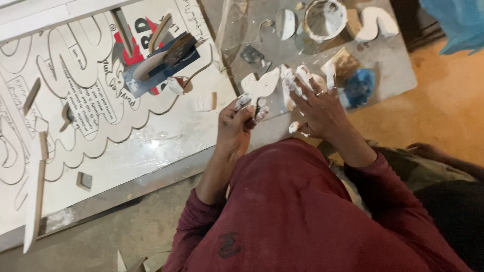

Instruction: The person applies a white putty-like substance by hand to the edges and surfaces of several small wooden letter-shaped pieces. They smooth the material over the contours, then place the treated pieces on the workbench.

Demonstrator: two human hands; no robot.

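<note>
Head view: left hand (241, 117) grips a white, putty-caked scraper (260, 86) at centre frame. Right hand (316, 103) lies open, fingers spread and smeared. Upper-centre, a round tub (323, 19) holds white paste.

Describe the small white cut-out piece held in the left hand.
The white cut-out piece is flat and thin, with curved, leaf-like lobes spreading from a narrow stem. It looks like board smeared with white paste. The left hand grips its stem, holding it upright above the grey work board. The paste-covered right hand is beside it.
</note>
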